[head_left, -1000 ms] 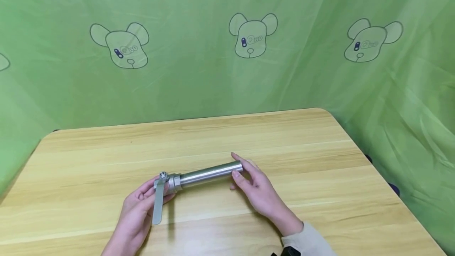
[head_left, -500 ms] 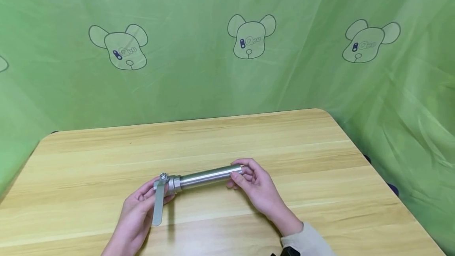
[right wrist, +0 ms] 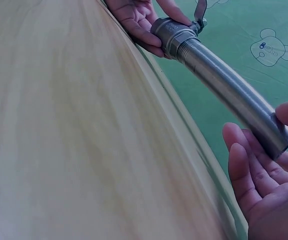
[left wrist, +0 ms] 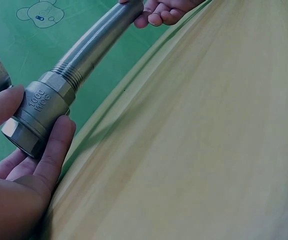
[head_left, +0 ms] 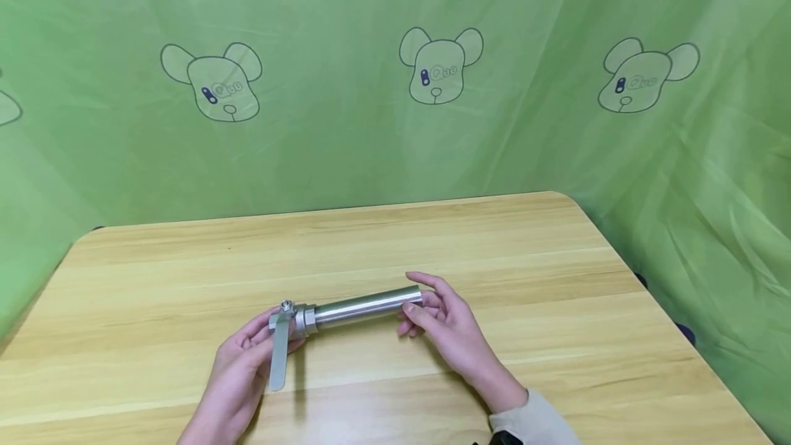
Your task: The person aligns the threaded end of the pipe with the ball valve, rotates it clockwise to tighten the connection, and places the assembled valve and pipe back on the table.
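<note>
My left hand (head_left: 231,380) grips a metal ball valve (left wrist: 40,107), thumb on one side and fingers on the other. The valve's flat lever handle (head_left: 280,356) points down toward me in the head view. A shiny steel pipe (head_left: 369,306) joins the valve's right end, with some thread (right wrist: 188,48) showing at the joint. At the pipe's free end my right hand (head_left: 454,338) holds it between thumb and fingers, its index finger raised off the pipe in the head view. Valve and pipe are held above the wooden table, tilted slightly up to the right.
The wooden table (head_left: 494,246) spreads out under both hands, with rounded far corners. Behind it and to the right hangs a green cloth (head_left: 334,156) printed with bear heads. A pale sleeve (head_left: 534,421) covers the right forearm.
My right hand's fingers shift at the pipe's end: they curl around it, then the index finger lifts again. The left hand and valve stay nearly in place.
</note>
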`<state>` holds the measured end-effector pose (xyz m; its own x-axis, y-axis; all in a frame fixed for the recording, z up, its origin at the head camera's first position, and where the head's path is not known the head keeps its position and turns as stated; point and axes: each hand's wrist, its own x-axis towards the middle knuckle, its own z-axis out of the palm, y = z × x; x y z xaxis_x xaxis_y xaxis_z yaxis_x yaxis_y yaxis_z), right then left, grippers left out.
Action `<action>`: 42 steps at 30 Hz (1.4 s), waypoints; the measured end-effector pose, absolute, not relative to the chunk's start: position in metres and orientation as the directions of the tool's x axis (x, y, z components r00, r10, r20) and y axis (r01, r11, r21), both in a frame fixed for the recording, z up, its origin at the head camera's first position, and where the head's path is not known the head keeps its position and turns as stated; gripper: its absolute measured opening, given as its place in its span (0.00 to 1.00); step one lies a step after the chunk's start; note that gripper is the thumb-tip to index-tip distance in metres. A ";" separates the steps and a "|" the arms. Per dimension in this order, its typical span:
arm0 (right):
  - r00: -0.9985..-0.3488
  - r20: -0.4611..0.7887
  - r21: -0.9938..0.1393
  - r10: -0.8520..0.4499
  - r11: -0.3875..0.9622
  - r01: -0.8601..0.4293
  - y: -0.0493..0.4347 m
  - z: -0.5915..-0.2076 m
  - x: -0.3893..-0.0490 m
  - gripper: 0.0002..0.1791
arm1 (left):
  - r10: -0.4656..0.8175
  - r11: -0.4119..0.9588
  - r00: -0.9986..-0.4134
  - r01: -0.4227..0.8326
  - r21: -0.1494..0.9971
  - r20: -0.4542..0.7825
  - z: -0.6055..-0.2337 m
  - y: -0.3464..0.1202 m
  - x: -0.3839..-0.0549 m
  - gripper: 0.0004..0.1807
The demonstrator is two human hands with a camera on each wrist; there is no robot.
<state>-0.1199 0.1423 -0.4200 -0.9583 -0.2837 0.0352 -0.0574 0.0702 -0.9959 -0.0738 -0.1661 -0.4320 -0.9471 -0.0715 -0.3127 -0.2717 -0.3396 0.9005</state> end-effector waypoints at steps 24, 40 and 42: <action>-0.988 -0.059 -0.983 -0.142 0.180 0.033 0.141 -0.420 -0.121 0.23 | -0.056 -0.328 -0.948 -0.279 0.903 -0.314 -0.431 -0.168 -0.075 0.33; -0.999 -0.029 -0.972 -0.032 0.233 0.021 0.137 -0.422 -0.123 0.17 | -0.062 -0.310 -0.949 -0.276 0.910 -0.309 -0.431 -0.168 -0.074 0.33; -0.999 -0.028 -0.973 -0.030 0.228 0.020 0.137 -0.422 -0.123 0.17 | -0.063 -0.307 -0.948 -0.279 0.910 -0.312 -0.431 -0.168 -0.074 0.33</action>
<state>-0.1227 0.1373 -0.4218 -0.9992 -0.0296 -0.0277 0.0202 0.2281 -0.9734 -0.0738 -0.1678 -0.4312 -0.9481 -0.0629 -0.3117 -0.2788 -0.3072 0.9099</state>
